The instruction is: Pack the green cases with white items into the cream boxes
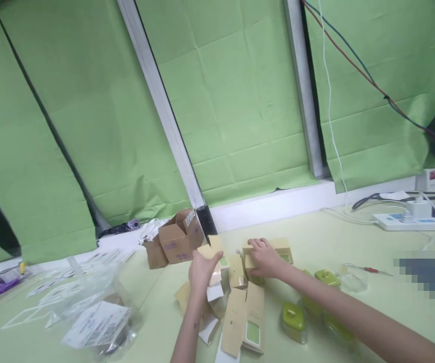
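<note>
My left hand [203,269] is closed on a small tan cardboard box [215,244] whose flaps stand up. To its right, my right hand [265,258] grips another tan box [248,262] from above, its fingers bent over the top edge. Between the hands stands a further small tan box [236,270]. Nearer to me lies an opened tan carton [253,315] with a green square printed on it. Below my right forearm are several clear containers with green lids, one green-lidded container [293,318] standing apart at the front.
A brown cardboard box [179,239] stands open by the window post. Clear plastic bags and a labelled parcel [98,322] lie at the left. A red-handled tool [371,270] and a white power strip [391,222] with cables are at the right. Green sheets cover the windows.
</note>
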`<act>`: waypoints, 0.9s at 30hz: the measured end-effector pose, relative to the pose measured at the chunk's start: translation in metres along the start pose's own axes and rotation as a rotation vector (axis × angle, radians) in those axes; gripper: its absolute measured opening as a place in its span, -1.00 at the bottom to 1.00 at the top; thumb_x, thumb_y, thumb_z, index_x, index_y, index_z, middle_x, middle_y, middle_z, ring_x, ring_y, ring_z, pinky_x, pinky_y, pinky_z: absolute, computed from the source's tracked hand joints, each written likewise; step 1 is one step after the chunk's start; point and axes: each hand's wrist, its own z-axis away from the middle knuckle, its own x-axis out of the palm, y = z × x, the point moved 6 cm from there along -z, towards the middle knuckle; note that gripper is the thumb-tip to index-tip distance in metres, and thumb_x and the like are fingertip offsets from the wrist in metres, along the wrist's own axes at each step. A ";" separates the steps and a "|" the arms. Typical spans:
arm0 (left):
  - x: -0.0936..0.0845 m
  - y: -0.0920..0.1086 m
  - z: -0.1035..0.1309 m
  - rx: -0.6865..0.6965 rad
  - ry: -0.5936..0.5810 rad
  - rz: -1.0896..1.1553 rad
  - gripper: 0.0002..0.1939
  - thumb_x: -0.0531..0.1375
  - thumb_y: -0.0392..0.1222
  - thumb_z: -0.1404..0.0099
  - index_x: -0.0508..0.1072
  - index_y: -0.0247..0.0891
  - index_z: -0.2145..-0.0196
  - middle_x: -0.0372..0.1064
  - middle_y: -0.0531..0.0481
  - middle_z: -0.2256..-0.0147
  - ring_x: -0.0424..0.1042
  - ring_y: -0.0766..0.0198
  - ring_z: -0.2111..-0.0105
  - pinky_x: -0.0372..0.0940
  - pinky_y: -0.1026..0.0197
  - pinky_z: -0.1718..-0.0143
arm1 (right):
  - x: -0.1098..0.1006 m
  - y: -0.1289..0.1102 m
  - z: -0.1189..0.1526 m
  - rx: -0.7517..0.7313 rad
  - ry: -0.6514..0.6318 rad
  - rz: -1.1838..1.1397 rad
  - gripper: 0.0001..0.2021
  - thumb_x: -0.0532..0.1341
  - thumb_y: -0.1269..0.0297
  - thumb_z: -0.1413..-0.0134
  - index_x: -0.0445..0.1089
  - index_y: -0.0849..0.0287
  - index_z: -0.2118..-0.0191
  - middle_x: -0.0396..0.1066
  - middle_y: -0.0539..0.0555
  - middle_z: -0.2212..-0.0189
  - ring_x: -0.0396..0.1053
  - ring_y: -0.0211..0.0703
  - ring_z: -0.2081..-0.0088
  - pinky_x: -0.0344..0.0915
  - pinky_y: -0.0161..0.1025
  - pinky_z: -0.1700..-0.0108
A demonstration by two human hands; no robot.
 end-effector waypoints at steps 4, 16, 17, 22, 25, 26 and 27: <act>0.004 0.001 -0.002 0.129 0.050 -0.306 -0.40 0.34 -0.08 0.20 0.29 -0.47 0.22 0.22 -0.61 0.05 -0.05 -0.43 -0.13 -0.06 -0.23 -0.01 | 0.000 0.010 0.009 0.089 -0.086 -0.079 -0.48 0.39 0.16 0.35 0.35 0.27 0.18 0.31 0.24 0.13 0.25 0.14 0.09 0.16 0.01 0.06; 0.097 0.032 0.095 0.650 -0.757 -0.423 -0.33 0.19 -0.18 -0.07 0.09 -0.08 -0.14 0.18 -0.07 -0.05 0.22 0.07 0.01 0.17 0.12 0.07 | -0.086 0.010 0.073 0.273 0.042 -0.252 -0.61 0.32 0.14 0.15 0.16 0.14 0.25 0.34 0.06 0.30 0.31 -0.12 0.33 0.21 -0.27 0.40; 0.098 0.033 0.098 0.666 -0.714 -0.478 -0.38 0.17 -0.21 -0.09 0.12 -0.04 -0.11 0.21 -0.06 0.00 0.26 0.07 0.07 0.19 0.12 0.14 | -0.093 0.007 0.078 0.241 0.046 -0.262 -0.68 0.29 0.11 0.10 0.18 0.13 0.32 0.34 0.06 0.28 0.31 -0.12 0.31 0.22 -0.26 0.36; 0.100 0.033 0.108 0.851 -0.539 -0.729 -0.40 0.02 -0.50 0.01 0.19 -0.11 0.00 0.19 -0.08 0.18 0.24 0.09 0.21 0.16 0.17 0.35 | -0.114 0.004 0.085 0.224 -0.042 -0.344 -0.76 0.00 0.18 -0.22 0.29 0.11 0.41 0.38 -0.05 0.47 0.29 -0.26 0.50 0.17 -0.33 0.46; 0.099 0.029 0.112 0.966 -0.486 -0.687 -0.40 -0.03 -0.58 0.08 0.16 -0.20 0.07 0.19 -0.10 0.21 0.23 0.11 0.24 0.16 0.15 0.34 | -0.118 0.001 0.080 0.107 -0.062 -0.160 -0.90 0.10 0.32 -0.12 0.34 0.05 0.38 0.38 -0.08 0.40 0.25 -0.31 0.56 0.10 -0.35 0.50; 0.098 0.028 0.114 1.003 -0.476 -0.657 -0.41 -0.05 -0.59 0.09 0.14 -0.21 0.08 0.20 -0.10 0.21 0.23 0.12 0.24 0.17 0.13 0.33 | -0.119 -0.001 0.079 0.064 -0.049 -0.077 -0.92 0.13 0.36 -0.08 0.34 0.06 0.38 0.37 -0.08 0.37 0.22 -0.33 0.58 0.08 -0.34 0.50; 0.097 0.026 0.116 1.039 -0.472 -0.624 -0.42 -0.05 -0.60 0.09 0.12 -0.21 0.09 0.21 -0.11 0.21 0.23 0.11 0.24 0.17 0.12 0.33 | -0.119 -0.003 0.078 0.028 -0.035 -0.014 -0.94 0.15 0.36 -0.05 0.34 0.06 0.36 0.35 -0.06 0.33 0.19 -0.35 0.60 0.07 -0.34 0.51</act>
